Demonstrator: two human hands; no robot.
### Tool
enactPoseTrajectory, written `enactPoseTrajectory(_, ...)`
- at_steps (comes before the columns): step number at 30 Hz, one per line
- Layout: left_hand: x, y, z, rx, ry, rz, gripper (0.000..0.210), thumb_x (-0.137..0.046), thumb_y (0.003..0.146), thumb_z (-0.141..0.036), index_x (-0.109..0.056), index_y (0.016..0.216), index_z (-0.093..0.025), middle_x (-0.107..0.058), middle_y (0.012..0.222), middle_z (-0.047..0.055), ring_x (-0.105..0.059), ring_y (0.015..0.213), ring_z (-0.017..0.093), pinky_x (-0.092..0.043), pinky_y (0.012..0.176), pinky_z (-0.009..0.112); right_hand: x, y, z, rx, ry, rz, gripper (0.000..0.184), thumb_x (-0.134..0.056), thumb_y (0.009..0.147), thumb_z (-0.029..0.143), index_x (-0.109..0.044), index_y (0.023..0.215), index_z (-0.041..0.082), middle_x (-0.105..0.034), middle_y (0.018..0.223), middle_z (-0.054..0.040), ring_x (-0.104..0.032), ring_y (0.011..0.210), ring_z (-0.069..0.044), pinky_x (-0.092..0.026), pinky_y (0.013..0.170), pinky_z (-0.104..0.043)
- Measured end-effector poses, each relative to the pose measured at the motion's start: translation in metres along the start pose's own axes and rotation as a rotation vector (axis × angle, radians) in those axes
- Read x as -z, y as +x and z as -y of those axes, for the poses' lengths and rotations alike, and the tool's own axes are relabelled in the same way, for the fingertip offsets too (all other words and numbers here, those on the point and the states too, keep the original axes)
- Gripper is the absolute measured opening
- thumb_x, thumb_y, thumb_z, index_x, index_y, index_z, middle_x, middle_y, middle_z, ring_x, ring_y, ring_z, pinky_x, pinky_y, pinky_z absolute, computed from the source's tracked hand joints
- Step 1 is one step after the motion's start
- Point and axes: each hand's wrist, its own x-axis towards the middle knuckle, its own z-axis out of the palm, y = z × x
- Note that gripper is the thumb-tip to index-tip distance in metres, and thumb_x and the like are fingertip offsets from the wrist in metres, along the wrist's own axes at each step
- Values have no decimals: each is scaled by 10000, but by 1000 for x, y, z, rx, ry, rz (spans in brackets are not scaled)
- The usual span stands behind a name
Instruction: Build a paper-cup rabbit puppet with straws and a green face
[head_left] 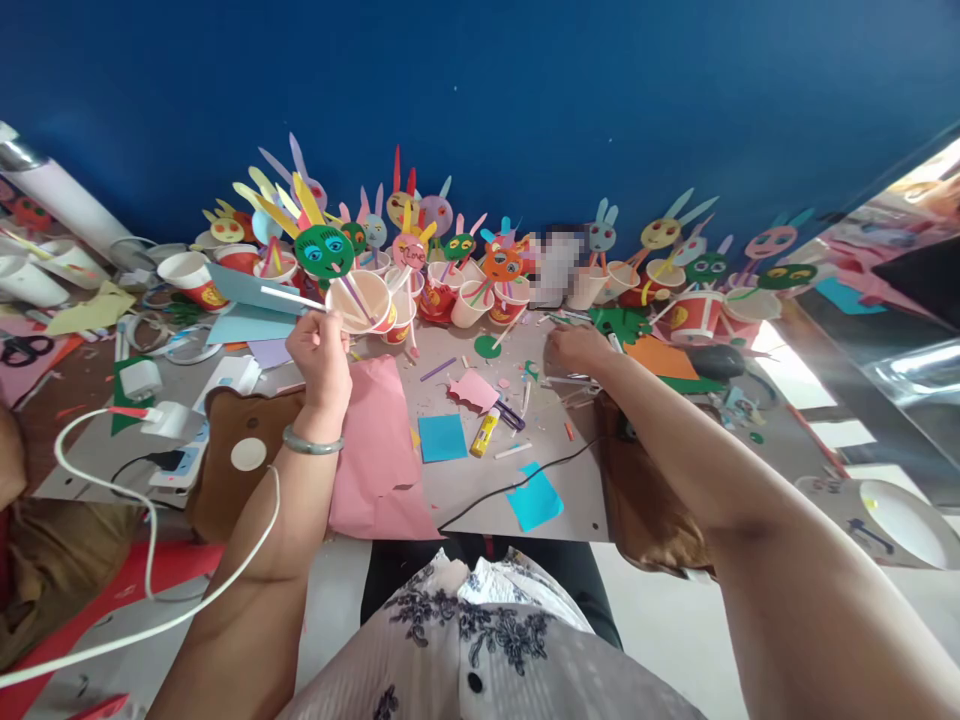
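Observation:
My left hand (pixel 321 355) is raised over the left side of the table, its fingers closed on a thin white stick (pixel 289 298) that points left. Just beyond it stands a paper cup (pixel 358 300) with a green bunny face (pixel 324 250) on a stick. On the right, my right hand (pixel 579 348) reaches low to the tabletop among small tools and scraps. Its fingers curl downward, and whatever they hold is hidden. Close beside it are a green paper piece (pixel 621 325) and an orange sheet (pixel 658 357).
Cups with paper bunny faces line the blue wall (pixel 480 90). Between my arms lie pink paper (pixel 375 450), blue squares (pixel 442 438), a yellow glue stick (pixel 485 432) and a black cable (pixel 517 480). White cables and a power strip (pixel 180 465) sit left; another person's arm (pixel 10 450) shows there.

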Motion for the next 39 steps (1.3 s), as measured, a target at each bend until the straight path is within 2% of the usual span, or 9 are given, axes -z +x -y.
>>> enactPoseTrajectory(3, 1, 0, 1, -8, -4, 2, 278, -597, 755, -260, -406, 561, -209, -381, 430, -72, -362, 418, 74, -296, 463, 231, -2, 2, -4, -12, -12, -7, 356, -452, 929, 135, -708, 1163, 56, -697, 1241, -251, -650, 1188, -337, -467, 1036, -446)
enactPoseTrajectory(9, 0, 0, 1, 2, -2, -2, 301, -611, 764, -274, -397, 564, -207, -376, 440, -74, -352, 417, 69, -286, 458, 228, -7, 18, 13, 94, 20, -9, 607, -472, 901, 118, -458, 1507, 84, -474, 1567, -184, -492, 1417, -280, -396, 1152, -390)
enactPoseTrajectory(16, -2, -2, -3, 1, -6, -7, 368, -624, 761, -295, -344, 539, -205, -360, 439, -73, -352, 418, 62, -293, 464, 223, 2, 5, 5, 9, -50, 1, 389, -524, 830, 109, -694, 1170, 23, -681, 1258, -287, -623, 1231, -399, -407, 1076, -554)
enactPoseTrajectory(20, -3, -2, -3, 1, -15, -8, 339, -616, 753, -284, -365, 540, -206, -361, 434, -74, -340, 408, 60, -279, 455, 225, 1, -3, 25, 276, 66, -2, 512, -488, 871, 144, -614, 1367, 166, -598, 1465, -133, -558, 1347, -254, -422, 1109, -388)
enactPoseTrajectory(22, -3, -2, -2, 9, -3, -11, 335, -610, 755, -286, -365, 541, -207, -353, 432, -75, -333, 406, 60, -275, 452, 225, 0, -5, 26, 344, 83, 14, 540, -484, 870, 144, -591, 1398, 178, -573, 1496, -120, -550, 1358, -243, -417, 1115, -388)
enactPoseTrajectory(27, -4, -1, -1, 15, 12, -15, 352, -613, 770, -289, -359, 540, -207, -344, 422, -75, -330, 399, 61, -268, 448, 226, 8, -11, 3, 166, 23, 39, 333, -620, 818, 263, -734, 1081, 93, -723, 1183, -248, -657, 1152, -401, -457, 993, -549)
enactPoseTrajectory(32, -3, -2, 0, 11, -21, -2, 342, -623, 771, -283, -375, 547, -206, -364, 430, -73, -339, 400, 62, -267, 448, 226, 19, -16, 24, 239, 137, 88, 376, -463, 867, 123, -731, 1127, 168, -761, 1147, -102, -695, 1063, -225, -503, 914, -315)
enactPoseTrajectory(35, -3, -1, 2, 6, -29, 2, 328, -619, 765, -268, -381, 548, -209, -365, 421, -75, -337, 396, 65, -269, 446, 229, 20, -13, 42, 301, 230, 200, 348, -455, 871, 113, -750, 1022, 221, -781, 1044, -31, -697, 949, -180, -507, 831, -260)
enactPoseTrajectory(39, -2, -1, 1, 19, -9, 5, 328, -617, 780, -272, -383, 558, -211, -371, 431, -75, -343, 405, 66, -271, 450, 228, 23, -6, 33, 174, 162, 184, 185, -555, 805, 79, -713, 774, 170, -756, 859, -114, -678, 849, -247, -486, 805, -346)
